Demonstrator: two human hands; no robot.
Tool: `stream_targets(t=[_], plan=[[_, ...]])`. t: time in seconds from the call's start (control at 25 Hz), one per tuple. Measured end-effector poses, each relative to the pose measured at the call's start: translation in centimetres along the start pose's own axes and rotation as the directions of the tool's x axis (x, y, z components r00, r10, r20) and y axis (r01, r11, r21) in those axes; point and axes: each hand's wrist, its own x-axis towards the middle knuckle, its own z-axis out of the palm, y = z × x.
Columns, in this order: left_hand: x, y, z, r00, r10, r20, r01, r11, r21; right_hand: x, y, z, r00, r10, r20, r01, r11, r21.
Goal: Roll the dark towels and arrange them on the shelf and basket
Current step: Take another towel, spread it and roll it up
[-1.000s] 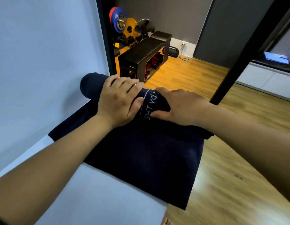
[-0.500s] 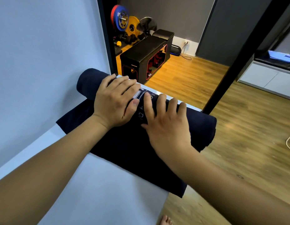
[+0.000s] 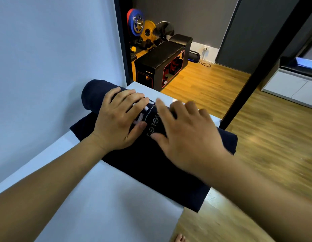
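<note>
The dark towel (image 3: 151, 168) is lying part-rolled on the bench (image 3: 99, 206); left hand (image 3: 116, 121) and right hand (image 3: 190, 137) are pressing it, grips flat, clasping nothing. Shelving seemingly pending.

navy towel (image 3: 151, 165) white lettering, white tabletop (image 3: 102, 206)

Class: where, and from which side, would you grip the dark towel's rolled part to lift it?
Probably around the middle of the roll, from above, near where the left hand and right hand lie: it is a long soft cylinder lying flat, and the unrolled flap on the near side needs pinning.
</note>
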Motion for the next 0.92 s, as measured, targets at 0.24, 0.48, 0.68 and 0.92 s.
stream_targets(t=[0.24,0.48,0.68,0.92], plan=[[1.1,-0.5,1.1,1.000,0.017,-0.010,-0.017,1.000,-0.007,3.1,2.2,1.4,0.987,0.017,0.160,-0.024,0.999,0.036],[4.6,-0.7,3.9,0.995,-0.040,0.096,0.038,0.999,0.016,6.8,5.5,1.9,0.987,0.071,0.145,-0.054,0.992,-0.113],[5.7,-2.0,2.6,0.993,-0.018,0.119,0.022,0.999,-0.028,4.4,2.8,3.0,0.996,0.083,-0.023,-0.086,0.963,-0.255],[1.8,-1.9,1.4,0.999,0.030,-0.018,-0.030,0.998,-0.047,-0.4,-2.7,5.1,0.988,0.107,-0.110,-0.121,0.983,-0.135]])
